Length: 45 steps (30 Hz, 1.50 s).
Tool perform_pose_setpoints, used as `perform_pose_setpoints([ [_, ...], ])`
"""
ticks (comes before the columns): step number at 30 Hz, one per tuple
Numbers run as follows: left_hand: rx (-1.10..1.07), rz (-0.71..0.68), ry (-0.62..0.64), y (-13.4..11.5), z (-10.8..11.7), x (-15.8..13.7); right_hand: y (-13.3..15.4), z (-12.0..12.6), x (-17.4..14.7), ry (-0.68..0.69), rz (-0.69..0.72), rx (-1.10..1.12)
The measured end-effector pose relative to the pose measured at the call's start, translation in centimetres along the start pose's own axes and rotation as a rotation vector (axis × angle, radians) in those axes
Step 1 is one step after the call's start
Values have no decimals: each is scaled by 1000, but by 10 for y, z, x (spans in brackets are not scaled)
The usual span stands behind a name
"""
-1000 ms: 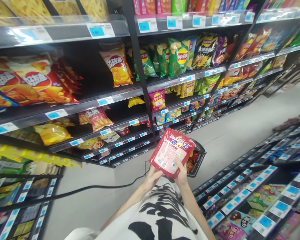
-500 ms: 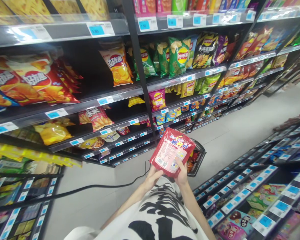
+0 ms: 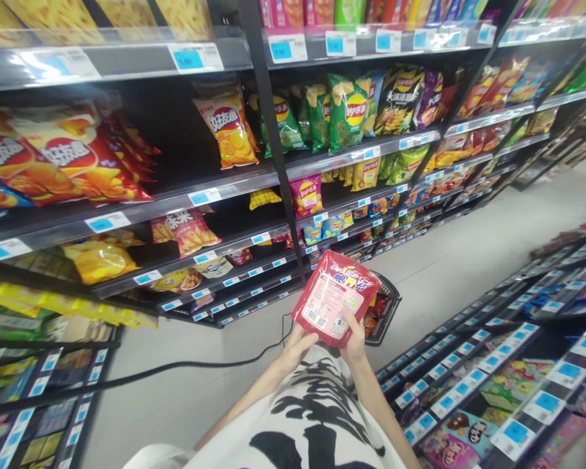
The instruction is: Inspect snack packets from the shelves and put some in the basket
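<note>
In front of my body I hold a red snack bag [image 3: 329, 290], its printed back with a white label and barcode facing up. My left hand [image 3: 297, 344] grips the bag's lower left corner, thumb towards the front edge. At the lower right edge my right hand [image 3: 354, 339] is closed on the same bag, thumb lying over the printed side. The fingers under the bag are hidden. Below and to the right, partly covered by the bag, is a black shopping basket [image 3: 388, 312] with red and orange packets inside.
Shelves of chip bags [image 3: 349, 111] run along the far side. On the right is a low rack [image 3: 468, 378] of packaged snacks. Another shelf unit [image 3: 33, 391] stands at the lower left. A black cable [image 3: 195, 365] crosses in front of the grey floor [image 3: 444, 260].
The view shifts very slightly. Both hands keep their hold on the red bag, which stays in nearly the same place.
</note>
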State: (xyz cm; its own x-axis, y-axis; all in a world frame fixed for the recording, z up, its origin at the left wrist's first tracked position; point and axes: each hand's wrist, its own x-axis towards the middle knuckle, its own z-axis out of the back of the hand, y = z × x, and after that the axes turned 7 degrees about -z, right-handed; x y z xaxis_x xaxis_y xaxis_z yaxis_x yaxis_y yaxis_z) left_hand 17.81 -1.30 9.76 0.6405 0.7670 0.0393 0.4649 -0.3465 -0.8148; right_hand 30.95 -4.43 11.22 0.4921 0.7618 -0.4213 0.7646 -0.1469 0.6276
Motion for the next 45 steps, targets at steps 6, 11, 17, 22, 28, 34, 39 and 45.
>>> perform_pose_setpoints([
  [6,22,-25,4,2,2,0,1,-2,-1,-7,-8,15],
  [11,39,-38,2,3,3,0,0,0,0,-5,-8,25],
  [17,24,-31,12,2,3,1,-1,1,0,13,-8,23],
  [22,70,-26,-11,4,7,-1,0,-1,0,11,-9,24],
  [28,34,-9,-3,5,7,-2,-2,1,0,6,-23,13],
  [34,27,5,3,2,2,-2,-2,0,1,9,-14,19],
  [39,51,7,3,6,11,-4,-1,-2,-1,16,-27,23],
  [45,41,12,-21,13,16,-5,-4,0,0,15,-24,49],
])
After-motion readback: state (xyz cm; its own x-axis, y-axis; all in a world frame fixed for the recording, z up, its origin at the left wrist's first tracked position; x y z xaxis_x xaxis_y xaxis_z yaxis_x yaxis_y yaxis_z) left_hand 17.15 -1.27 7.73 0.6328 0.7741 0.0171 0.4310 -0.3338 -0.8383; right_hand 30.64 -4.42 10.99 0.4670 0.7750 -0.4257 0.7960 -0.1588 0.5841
